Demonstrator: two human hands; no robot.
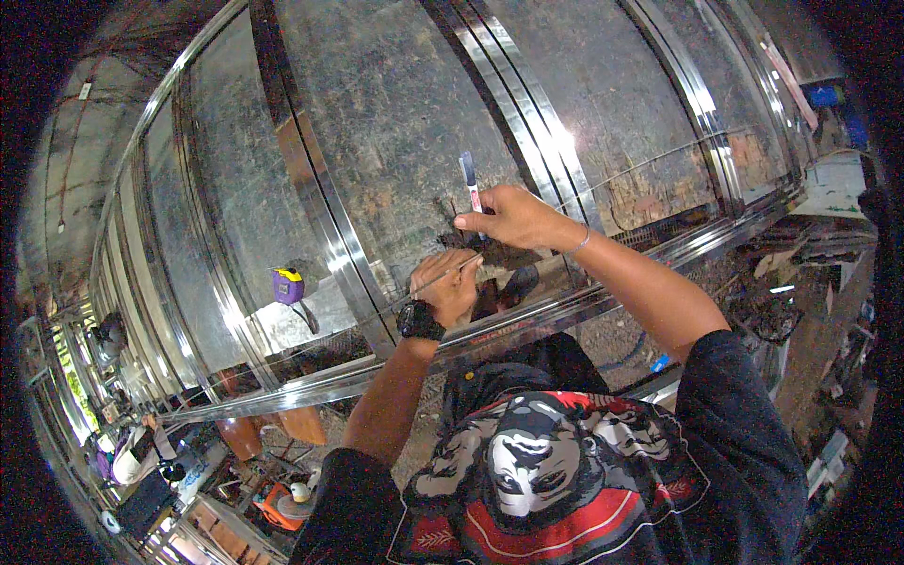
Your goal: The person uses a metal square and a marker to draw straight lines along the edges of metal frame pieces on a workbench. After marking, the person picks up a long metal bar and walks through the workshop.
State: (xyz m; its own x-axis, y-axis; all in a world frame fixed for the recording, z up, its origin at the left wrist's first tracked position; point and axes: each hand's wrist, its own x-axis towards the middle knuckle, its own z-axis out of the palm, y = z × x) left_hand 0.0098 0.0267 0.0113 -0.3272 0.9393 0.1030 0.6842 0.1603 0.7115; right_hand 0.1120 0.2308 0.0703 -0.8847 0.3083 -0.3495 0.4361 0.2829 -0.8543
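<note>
My right hand (521, 218) is closed round a marker (476, 200) with a white body and a dark cap or end pointing away from me. It hovers over the dark, scuffed panel (395, 122) between two shiny metal bars. Just nearer and to the left, my left hand (446, 285), with a black watch (418, 321) on its wrist, rests low at the frame's near edge, fingers curled together. A thin pale wire or cord (650, 166) stretches across the frame and passes at the left hand. Whether those fingers pinch it is hard to make out.
A purple and yellow tape measure (288, 285) lies on the panel to the left. Polished bars (330, 221) run across the long metal frame, whose near rail (282, 391) is in front of me. An orange tool (280, 506) and clutter are at lower left; scraps (777, 282) lie on the right.
</note>
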